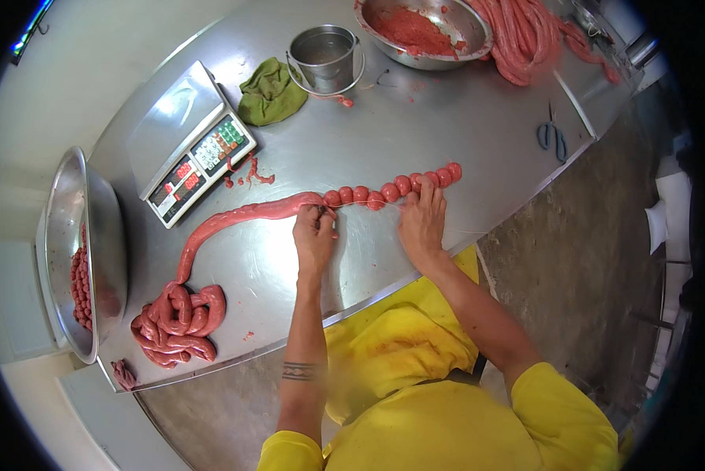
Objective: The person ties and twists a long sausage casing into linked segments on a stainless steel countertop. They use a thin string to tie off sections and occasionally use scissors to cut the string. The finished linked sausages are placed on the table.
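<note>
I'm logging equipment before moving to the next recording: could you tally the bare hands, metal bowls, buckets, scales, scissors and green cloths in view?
Left hand and right hand: 2
Large left bowl and upper bowl: 2
Metal bucket: 1
Digital scale: 1
Scissors: 1 pair
Green cloth: 1
Total: 8

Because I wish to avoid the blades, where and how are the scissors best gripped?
Probably by the handle loops: bring the right hand, once free, to the scissors from the person's side, since the loops face that way and the blades point away.
</note>
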Demonstrator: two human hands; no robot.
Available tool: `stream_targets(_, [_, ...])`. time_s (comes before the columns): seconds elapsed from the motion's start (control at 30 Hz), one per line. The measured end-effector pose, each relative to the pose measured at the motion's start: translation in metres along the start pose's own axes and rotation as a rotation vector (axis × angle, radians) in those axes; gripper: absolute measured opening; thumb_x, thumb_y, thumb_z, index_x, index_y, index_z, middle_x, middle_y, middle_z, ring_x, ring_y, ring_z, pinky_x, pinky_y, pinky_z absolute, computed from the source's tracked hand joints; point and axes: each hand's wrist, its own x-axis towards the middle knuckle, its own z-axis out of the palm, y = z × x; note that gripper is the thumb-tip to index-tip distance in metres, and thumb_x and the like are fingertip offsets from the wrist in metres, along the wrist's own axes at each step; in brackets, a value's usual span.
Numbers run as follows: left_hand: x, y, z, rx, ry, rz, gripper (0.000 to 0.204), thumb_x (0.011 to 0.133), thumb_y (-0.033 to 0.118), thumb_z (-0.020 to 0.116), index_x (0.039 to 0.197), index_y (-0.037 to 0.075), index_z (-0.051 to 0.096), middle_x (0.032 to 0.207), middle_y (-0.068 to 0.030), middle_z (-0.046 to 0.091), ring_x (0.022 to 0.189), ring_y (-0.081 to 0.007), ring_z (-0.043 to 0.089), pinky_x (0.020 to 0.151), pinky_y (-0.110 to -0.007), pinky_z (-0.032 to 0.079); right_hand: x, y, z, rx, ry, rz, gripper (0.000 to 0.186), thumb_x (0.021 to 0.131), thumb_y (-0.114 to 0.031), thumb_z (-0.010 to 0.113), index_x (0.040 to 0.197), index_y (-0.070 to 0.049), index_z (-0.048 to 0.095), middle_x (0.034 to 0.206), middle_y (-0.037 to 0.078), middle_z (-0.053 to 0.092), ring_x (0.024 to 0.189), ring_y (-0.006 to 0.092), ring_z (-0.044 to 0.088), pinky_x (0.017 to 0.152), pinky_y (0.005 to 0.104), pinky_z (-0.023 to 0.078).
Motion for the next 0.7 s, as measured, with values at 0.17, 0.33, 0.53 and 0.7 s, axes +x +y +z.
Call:
stream_targets(0.17, [-0.013, -0.003, 0.003, 0.011, 0.030, 0.009, 0.014, 0.100, 0.005, 0.057, 0.100, -0.003, 0.069, 0.108, -0.0044, 0.061, 0.089, -0.0124, 0.064, 0.070, -0.026, 0.058, 0.001, 0.001, -0.017, 0.784, -0.098, 0.228, 0.034, 0.080, 0.000, 0.071, 0.114, 0.000, 0.066, 0.136, 0.014, 0.047, 0.120, 0.0369, 0.051, 0.102, 0.0439, 0.044])
stream_targets(0.33, [-0.014, -0.011, 0.004, -0.074, 0.106, 0.114, 0.011, 0.096, 0.000, 0.059, 0.094, -0.004, 0.069, 0.102, -0.0080, 0.062, 0.079, -0.0154, 0.063, 0.069, -0.028, 0.051, 0.006, -0.026, -0.044, 0.402, -0.152, -0.120, 0.025, 0.082, -0.001, 0.068, 0.107, -0.005, 0.071, 0.130, 0.017, 0.053, 0.109, 0.0375, 0.060, 0.097, 0.0427, 0.049])
stream_targets(0.53, [-0.018, -0.017, -0.001, -0.059, 0.097, 0.121, 0.010, 0.092, -0.001, 0.061, 0.093, -0.004, 0.071, 0.102, -0.0097, 0.065, 0.086, -0.0185, 0.064, 0.078, -0.029, 0.050, 0.093, -0.093, -0.001, 0.258, -0.644, -0.428, 0.021, 0.085, -0.021, 0.072, 0.094, -0.002, 0.072, 0.096, 0.016, 0.068, 0.096, 0.0304, 0.063, 0.079, 0.0424, 0.052])
stream_targets(0.7, [-0.029, -0.018, 0.006, -0.048, 0.186, 0.177, 0.011, 0.090, -0.001, 0.065, 0.098, -0.005, 0.072, 0.106, -0.0129, 0.064, 0.090, -0.0195, 0.064, 0.077, -0.030, 0.050, 0.136, -0.128, 0.013, -0.048, -1.427, -0.156, 0.018, 0.086, -0.021, 0.073, 0.083, -0.004, 0.073, 0.068, 0.008, 0.060, 0.057, 0.0251, 0.057, 0.048, 0.0445, 0.045])
